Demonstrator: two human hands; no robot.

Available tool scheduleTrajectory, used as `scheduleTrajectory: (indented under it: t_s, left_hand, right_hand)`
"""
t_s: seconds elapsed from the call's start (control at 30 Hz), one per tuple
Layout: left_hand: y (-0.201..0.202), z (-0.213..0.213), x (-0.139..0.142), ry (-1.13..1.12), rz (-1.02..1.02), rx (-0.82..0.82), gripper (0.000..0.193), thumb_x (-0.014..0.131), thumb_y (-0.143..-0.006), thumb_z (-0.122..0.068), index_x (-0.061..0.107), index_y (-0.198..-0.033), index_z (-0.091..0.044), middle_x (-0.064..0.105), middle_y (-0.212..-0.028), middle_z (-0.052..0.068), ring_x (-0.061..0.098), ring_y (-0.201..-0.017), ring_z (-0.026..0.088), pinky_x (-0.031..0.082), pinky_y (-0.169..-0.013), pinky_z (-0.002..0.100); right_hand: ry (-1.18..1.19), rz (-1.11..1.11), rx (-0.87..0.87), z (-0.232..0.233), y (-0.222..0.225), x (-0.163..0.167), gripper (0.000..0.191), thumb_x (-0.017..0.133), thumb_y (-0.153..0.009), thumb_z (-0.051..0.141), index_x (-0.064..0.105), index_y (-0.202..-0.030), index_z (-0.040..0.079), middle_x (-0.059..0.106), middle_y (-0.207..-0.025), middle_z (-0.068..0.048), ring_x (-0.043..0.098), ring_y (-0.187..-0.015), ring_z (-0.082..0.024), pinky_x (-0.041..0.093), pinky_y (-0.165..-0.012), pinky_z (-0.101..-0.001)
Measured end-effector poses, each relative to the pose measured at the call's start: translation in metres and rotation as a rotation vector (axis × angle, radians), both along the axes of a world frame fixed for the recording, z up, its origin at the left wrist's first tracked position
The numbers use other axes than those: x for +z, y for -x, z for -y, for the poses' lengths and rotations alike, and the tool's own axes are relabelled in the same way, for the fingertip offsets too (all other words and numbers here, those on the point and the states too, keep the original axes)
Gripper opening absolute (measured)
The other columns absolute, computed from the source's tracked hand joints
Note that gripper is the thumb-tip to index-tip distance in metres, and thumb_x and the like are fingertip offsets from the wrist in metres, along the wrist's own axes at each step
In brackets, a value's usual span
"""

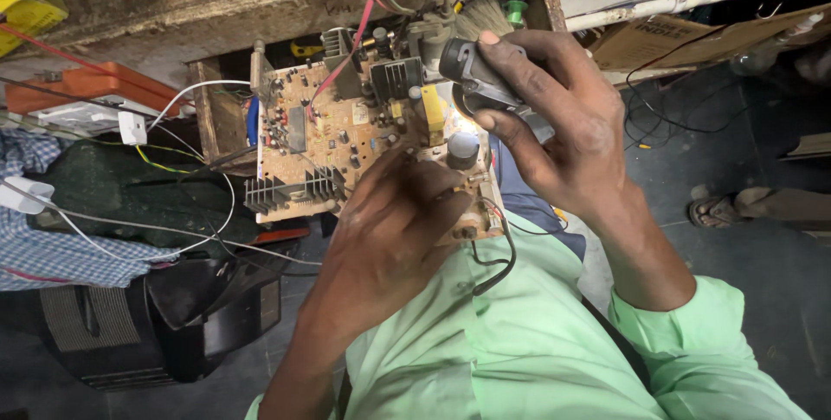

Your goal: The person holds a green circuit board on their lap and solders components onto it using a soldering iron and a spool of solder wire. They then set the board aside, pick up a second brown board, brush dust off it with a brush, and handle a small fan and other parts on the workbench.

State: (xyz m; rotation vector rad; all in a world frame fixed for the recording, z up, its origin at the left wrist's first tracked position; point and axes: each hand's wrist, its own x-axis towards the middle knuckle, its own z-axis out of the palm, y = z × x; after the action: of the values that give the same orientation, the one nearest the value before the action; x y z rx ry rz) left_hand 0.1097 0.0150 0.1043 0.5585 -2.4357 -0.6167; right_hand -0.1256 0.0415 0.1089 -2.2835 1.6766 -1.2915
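Circuit board [346,138] lies at frame centre, its far edge by the wooden bench [260,4] | left hand [394,221] rests flat on its near edge, fingers loosely spread, gripping nothing | right hand [563,130] closed around a grey tool [472,74] above the board's right corner.
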Motion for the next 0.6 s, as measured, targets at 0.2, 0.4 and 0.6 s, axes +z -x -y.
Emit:
scheduleTrajectory:
  t_s: [0.2, 0.4, 0.6]
  left_hand:
    - [0.000, 0.001, 0.002, -0.021, -0.009, -0.009, 0.046, 0.084, -0.073, -0.013, 0.067, -0.116, -0.007, 0.062, -0.119, 0.007, 0.061, -0.122, 0.029, 0.038, -0.123, 0.053]
    - [-0.007, 0.001, 0.008, 0.021, -0.031, -0.005, 0.040, 0.086, -0.077, -0.014, 0.070, -0.113, -0.007, 0.067, -0.116, 0.008, 0.065, -0.117, 0.029, 0.043, -0.120, 0.052]
    - [-0.056, 0.013, 0.028, -0.047, -0.172, 0.056, 0.034, 0.087, -0.072, -0.009, 0.074, -0.103, -0.004, 0.073, -0.111, 0.010, 0.074, -0.110, 0.028, 0.060, -0.100, 0.041]
  right_hand:
    - [-0.003, 0.005, 0.000, 0.000, 0.000, 0.000, 0.050, 0.083, -0.101, 0.010, 0.059, -0.145, 0.002, 0.061, -0.130, -0.019, 0.068, -0.109, -0.029, 0.057, -0.091, -0.0366]
    - [0.020, 0.043, -0.012, -0.003, 0.002, 0.000, 0.052, 0.082, -0.100, 0.011, 0.059, -0.146, 0.001, 0.062, -0.127, -0.020, 0.068, -0.109, -0.031, 0.056, -0.091, -0.0361]
    - [0.046, 0.481, -0.005, -0.009, 0.000, -0.006, 0.054, 0.076, -0.105, 0.026, 0.057, -0.147, -0.001, 0.061, -0.130, -0.015, 0.063, -0.119, -0.020, 0.051, -0.106, -0.0293]
